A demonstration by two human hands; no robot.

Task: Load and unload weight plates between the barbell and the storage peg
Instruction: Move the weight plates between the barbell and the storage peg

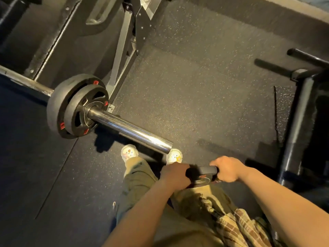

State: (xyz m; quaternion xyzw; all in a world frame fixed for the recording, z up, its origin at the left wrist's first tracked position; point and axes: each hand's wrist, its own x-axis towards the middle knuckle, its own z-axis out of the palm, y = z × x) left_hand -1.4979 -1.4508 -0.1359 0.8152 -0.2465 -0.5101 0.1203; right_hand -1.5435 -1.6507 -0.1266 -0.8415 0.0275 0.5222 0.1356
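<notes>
Both hands grip one small black weight plate (204, 172) in front of the person's thighs: the left hand (175, 173) is curled round its left edge, the right hand (227, 168) round its right edge, and the plate lies roughly flat between them. Dark speckled rubber floor (195, 86) fills most of the view, with a black rack frame (124, 41) at the top and a storage peg (309, 57) on a stand at the right, well apart from the hands. Across the left runs the barbell (130, 128), its bare chrome sleeve ending just above the shoes (130, 152) (pale, with small charms). Two black plates (78, 106) with red labels sit on the sleeve's inner end.
</notes>
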